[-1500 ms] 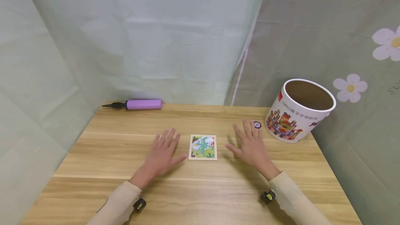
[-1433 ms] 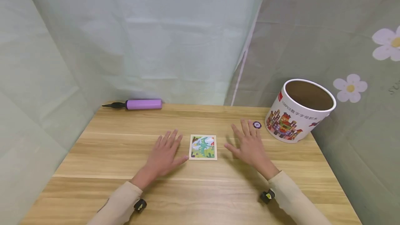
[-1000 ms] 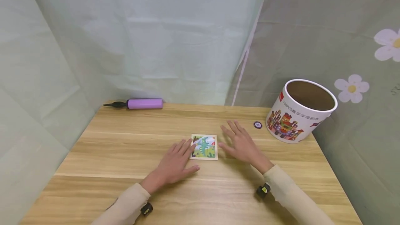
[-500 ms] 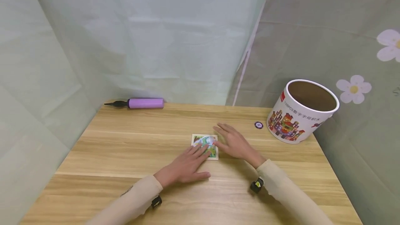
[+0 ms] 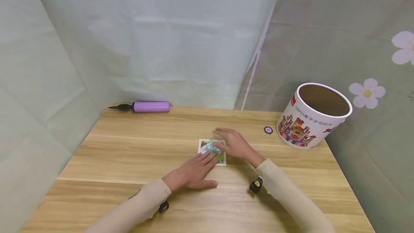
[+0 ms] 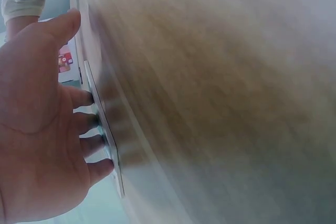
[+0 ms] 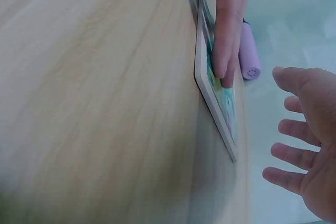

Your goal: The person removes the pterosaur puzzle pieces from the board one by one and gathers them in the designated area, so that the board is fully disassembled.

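Wooden table (image 5: pixel 106 154) before pale cloth walls (image 5: pixel 194 39), a picture board (image 5: pixel 208 147) near its middle

Far left, a purple pump (image 5: pixel 151 106) with a black nozzle lies along the back edge; nearer the front, the left hand (image 5: pixel 195 173) reaches in with fingers extended, grasping nothing, their tips resting on the board's dinosaur picture; the board lies flat on the wood, partly covered by them; to its right, the right hand (image 5: pixel 235 143) is loose and holds nothing, hovering over the board's far right corner, apart from it; further right lies a round purple-and-white chip (image 5: pixel 268 130), just beside a white printed bucket (image 5: pixel 299 127) at the back corner.
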Tool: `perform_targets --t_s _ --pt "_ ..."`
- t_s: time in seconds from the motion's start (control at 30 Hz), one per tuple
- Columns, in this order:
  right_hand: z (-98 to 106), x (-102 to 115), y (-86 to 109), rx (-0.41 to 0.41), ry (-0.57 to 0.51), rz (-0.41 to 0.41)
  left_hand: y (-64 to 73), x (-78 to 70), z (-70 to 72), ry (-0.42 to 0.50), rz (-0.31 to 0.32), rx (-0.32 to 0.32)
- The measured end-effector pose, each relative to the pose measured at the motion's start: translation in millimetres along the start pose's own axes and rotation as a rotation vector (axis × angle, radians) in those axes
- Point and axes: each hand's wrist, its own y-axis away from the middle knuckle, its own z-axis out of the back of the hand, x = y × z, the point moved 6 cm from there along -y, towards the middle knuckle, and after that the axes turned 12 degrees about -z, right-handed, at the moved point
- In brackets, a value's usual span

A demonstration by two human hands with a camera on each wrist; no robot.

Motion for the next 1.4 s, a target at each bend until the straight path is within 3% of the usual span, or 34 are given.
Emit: perform_targets --t_s 0.37,0.57,0.87,1.4 --pt "-22 6 -20.9 0.076 -0.120 0.022 0.2 -1.3 -0.5 -0.018 0.024 0.058" --pt "-32 11 -30.3 0.103 -0.095 0.035 0.4 -0.6 -1.6 -0.020 0.034 0.082" --pt "-41 10 -39.5 0.117 -0.069 0.009 0.2 -2.3 -1.3 -0.056 0.017 0.057" --pt "-46 7 -42.1 0.123 -0.057 -0.031 -1.2 -0.2 -3.2 -0.037 0.031 0.065"
